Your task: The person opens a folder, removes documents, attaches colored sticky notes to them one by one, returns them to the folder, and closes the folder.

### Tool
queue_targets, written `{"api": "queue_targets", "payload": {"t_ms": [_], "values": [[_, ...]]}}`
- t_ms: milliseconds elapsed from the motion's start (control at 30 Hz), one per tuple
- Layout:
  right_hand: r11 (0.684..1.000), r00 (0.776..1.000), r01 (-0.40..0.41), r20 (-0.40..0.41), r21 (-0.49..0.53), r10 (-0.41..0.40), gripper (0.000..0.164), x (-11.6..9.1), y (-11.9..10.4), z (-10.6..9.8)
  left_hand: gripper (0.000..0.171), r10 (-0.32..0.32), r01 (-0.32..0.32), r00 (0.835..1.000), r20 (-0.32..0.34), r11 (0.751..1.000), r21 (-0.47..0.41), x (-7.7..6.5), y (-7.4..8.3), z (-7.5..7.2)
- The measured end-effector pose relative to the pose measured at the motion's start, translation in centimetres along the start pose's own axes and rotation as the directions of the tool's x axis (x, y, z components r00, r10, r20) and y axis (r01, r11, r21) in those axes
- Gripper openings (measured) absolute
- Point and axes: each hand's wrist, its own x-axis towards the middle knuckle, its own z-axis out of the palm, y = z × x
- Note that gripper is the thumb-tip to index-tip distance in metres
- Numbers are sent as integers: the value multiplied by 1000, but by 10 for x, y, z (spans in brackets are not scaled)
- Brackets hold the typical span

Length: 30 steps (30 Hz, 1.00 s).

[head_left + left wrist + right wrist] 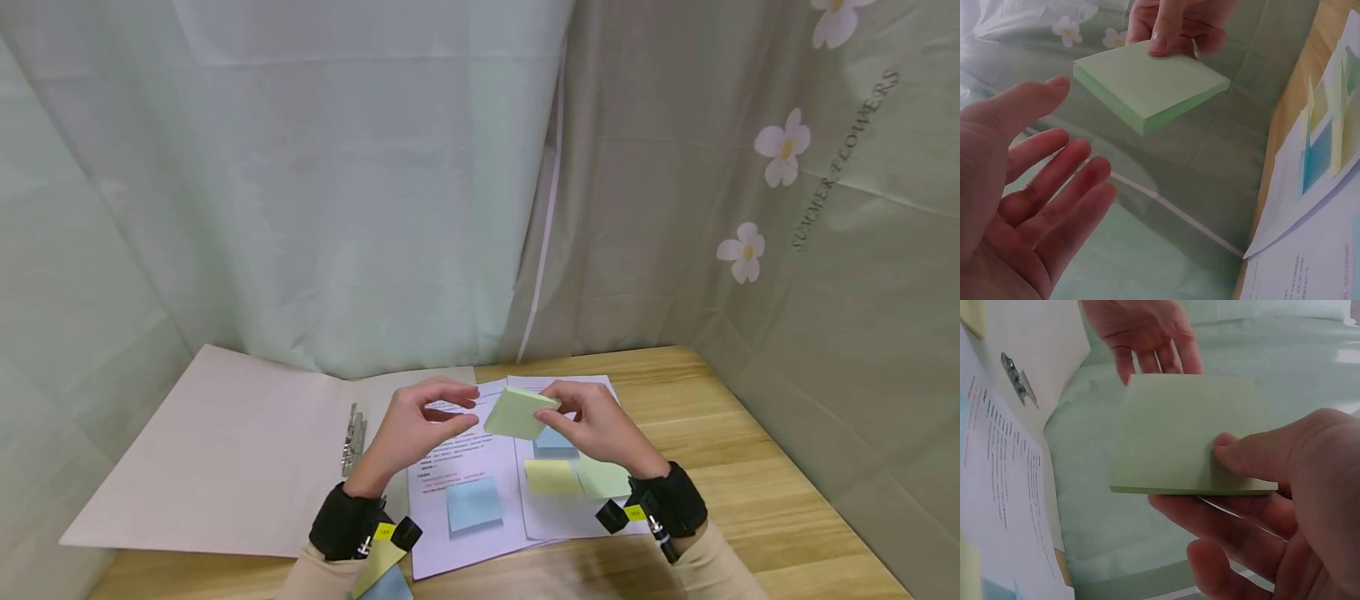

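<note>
A pad of green sticky notes (517, 413) is held above the papers by my right hand (600, 421), thumb on its top face and fingers beneath. My left hand (420, 425) hovers just left of the pad, fingers loosely bent and apart from it; in the left wrist view a gap shows between that hand (1041, 181) and the pad (1147, 81). Below lie two printed sheets: the left sheet (442, 542) bears a blue sticky note (475, 504). On the right sheet (540, 521) are a yellow note (551, 477), a green note (606, 479) and a blue note (553, 446).
An open folder (217, 450) with a metal clip (352, 442) covers the left of the wooden table (750, 467). Near the front edge, partly behind the left wrist, lie yellow (378, 562) and blue sticky notes (390, 585). Curtains (360, 183) hang behind and at both sides.
</note>
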Motion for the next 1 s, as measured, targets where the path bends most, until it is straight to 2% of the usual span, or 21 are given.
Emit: {"api": "queue_targets", "payload": {"t_ms": [67, 133, 267, 367, 500, 567, 633, 767, 867, 933, 1000], "values": [[1000, 999, 7, 35, 7, -7, 5, 0, 0, -1, 38, 2, -2, 999, 43, 1000, 0, 0, 1, 1], [1000, 996, 28, 79, 2, -28, 4, 0, -2, 0, 37, 2, -3, 993, 115, 1000, 6, 1, 1, 5], [997, 986, 77, 152, -30, -72, 5, 0, -7, 3, 21, -5, -4, 967, 254, 999, 38, 2, 0, 15], [996, 983, 84, 169, -40, -76, 5, -1, -9, 5, 12, -14, 0, 960, 279, 999, 49, 2, -1, 20], [998, 984, 64, 168, -19, -60, 5, -1, -9, 6, 11, -26, 12, 966, 259, 998, 57, 1, -2, 21], [999, 985, 46, 166, 6, -47, 7, 0, -9, 7, 11, -25, 8, 970, 241, 997, 71, 0, -2, 19], [999, 989, 25, 144, 31, -29, 13, 1, -7, 7, 10, -19, 2, 981, 195, 996, 88, 0, -3, 17], [992, 999, -16, 40, 123, 11, 28, 1, -2, 6, 10, -11, 10, 1000, 19, 996, 89, -1, -3, 11], [982, 999, -21, -38, 188, 29, 32, 2, 1, 4, 11, -23, 30, 994, -105, 997, 64, -1, -4, 6], [975, 998, -19, -60, 220, 33, 32, 2, 2, 4, 14, -34, 42, 988, -150, 998, 53, 0, -3, 5], [972, 997, -18, -70, 233, 35, 30, 2, 2, 4, 14, -43, 51, 985, -168, 998, 44, 0, -3, 3]]}}
